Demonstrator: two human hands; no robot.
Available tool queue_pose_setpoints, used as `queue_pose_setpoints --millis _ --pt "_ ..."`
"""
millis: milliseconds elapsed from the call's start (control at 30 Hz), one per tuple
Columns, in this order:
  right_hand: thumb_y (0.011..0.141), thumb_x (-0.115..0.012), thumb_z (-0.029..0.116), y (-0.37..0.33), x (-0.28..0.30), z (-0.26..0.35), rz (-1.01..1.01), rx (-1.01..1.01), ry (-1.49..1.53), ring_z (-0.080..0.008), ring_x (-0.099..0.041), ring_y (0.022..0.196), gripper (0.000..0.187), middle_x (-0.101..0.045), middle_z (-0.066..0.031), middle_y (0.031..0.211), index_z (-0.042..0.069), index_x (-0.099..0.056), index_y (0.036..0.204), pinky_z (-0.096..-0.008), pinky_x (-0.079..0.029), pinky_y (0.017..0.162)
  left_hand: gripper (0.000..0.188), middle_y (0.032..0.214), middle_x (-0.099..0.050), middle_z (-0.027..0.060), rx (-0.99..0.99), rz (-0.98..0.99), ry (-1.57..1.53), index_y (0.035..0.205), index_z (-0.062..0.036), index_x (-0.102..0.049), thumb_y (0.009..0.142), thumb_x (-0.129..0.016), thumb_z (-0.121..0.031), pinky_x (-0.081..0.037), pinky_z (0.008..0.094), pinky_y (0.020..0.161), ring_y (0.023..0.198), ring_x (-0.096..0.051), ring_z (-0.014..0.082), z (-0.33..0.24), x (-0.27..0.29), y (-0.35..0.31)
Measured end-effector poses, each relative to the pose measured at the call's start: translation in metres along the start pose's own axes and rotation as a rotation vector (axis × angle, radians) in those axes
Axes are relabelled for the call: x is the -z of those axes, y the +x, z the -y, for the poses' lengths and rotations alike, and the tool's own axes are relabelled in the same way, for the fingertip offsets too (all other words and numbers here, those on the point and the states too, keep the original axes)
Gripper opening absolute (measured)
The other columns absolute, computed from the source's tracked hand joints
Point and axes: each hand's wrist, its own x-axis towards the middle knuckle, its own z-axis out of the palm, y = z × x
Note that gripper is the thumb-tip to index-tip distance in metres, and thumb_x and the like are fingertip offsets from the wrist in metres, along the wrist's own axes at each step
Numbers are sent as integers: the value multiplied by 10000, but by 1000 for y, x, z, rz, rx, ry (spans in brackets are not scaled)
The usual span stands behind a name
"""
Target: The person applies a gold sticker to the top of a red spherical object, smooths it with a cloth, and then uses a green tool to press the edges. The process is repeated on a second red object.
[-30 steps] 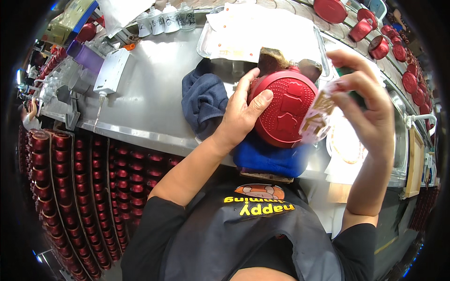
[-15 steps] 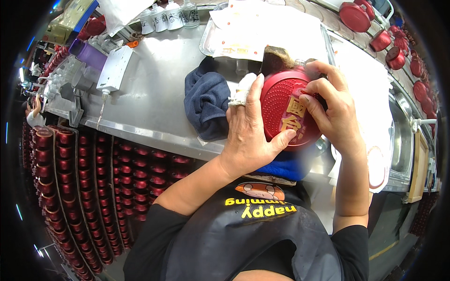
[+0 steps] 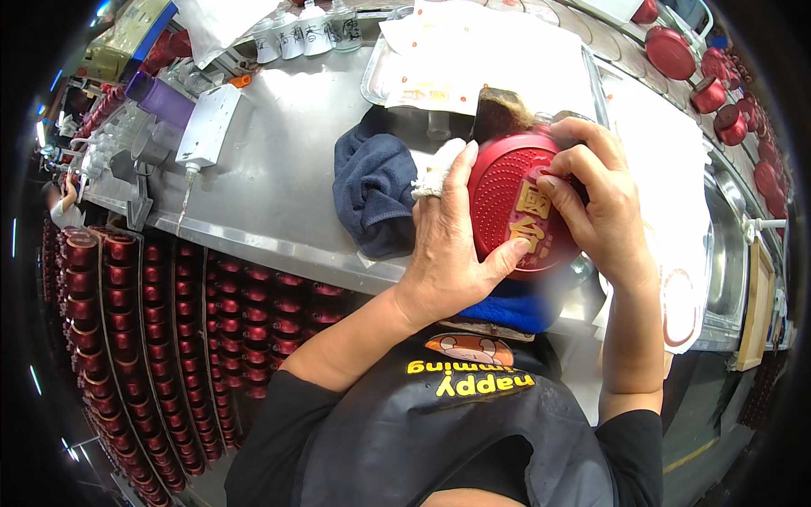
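A flat, round red bottle (image 3: 494, 190) with rows of raised dots stands in front of me, held between my two hands. My left hand (image 3: 443, 245) is curled round its left side, the thumb pressing the lower end of a gold-lettered label (image 3: 530, 203). A finger of that hand wears a white cloth wrap (image 3: 435, 173). Bent over the right side, my right hand (image 3: 604, 190) has thumb and forefinger closed at the label's upper right edge. Whether they pinch the film or press it down is hard to see. Behind the bottle sits a dark block (image 3: 498, 114) with a brown, fuzzy edge.
A dark blue cloth (image 3: 372, 190) lies on the steel bench (image 3: 279, 152), left of my hands. White sheets (image 3: 481, 51) cover a tray beyond. Small bottles (image 3: 312, 29) and a white box (image 3: 211, 127) stand at left. Red bottles (image 3: 672, 51) line the far right.
Both hands and the bottle sit very slightly lower in view, with nearly the same grip. At the upper right, the row of red bottles has shifted toward the right and down.
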Motion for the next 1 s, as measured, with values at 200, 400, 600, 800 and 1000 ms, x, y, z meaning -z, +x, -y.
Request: queue_pose_setpoints --millis 200,400,600,800,1000 --pt "832 -781 6 0 0 1 3 6 -16 -367 -618 1128 183 -648 -177 1240 13 -622 922 -424 -496 977 1132 1556 -321 328 -6 3 25 1613 32 -152 802 -858 -320 -252 564 1173 1434 -344 483 -2 1 1" --pt "825 -787 4 0 0 2 -2 -1 -14 -367 -618 1131 189 -649 -178 1238 14 -624 921 -427 -497 980 1128 1543 -354 320 -12 4 42 1613 36 -157 812 -852 -348 -270 552 1156 1410 -377 472 -1 2 0" --pt "828 -785 3 0 1 2 12 12 -25 -370 -621 1130 189 -650 -178 1244 17 -625 926 -425 -499 976 1092 1525 -411 293 -39 -15 6 1615 37 -164 843 -829 -356 -303 522 1125 1358 -440 443 3 -1 1" --pt "812 -765 -9 1 -1 2 -24 47 -32 -354 -621 1078 181 -637 -155 1181 4 -616 913 -412 -517 930 1113 1526 -403 291 -36 -27 24 1614 30 -167 815 -848 -338 -296 530 1137 1363 -431 441 1 -1 1" --pt "832 -786 11 0 1 3 14 -10 -20 -368 -612 1151 189 -652 -174 1248 19 -623 929 -427 -498 977 1147 1533 -392 292 -1 -7 23 1615 22 -161 785 -863 -341 -294 530 1140 1361 -429 445 -1 0 1"
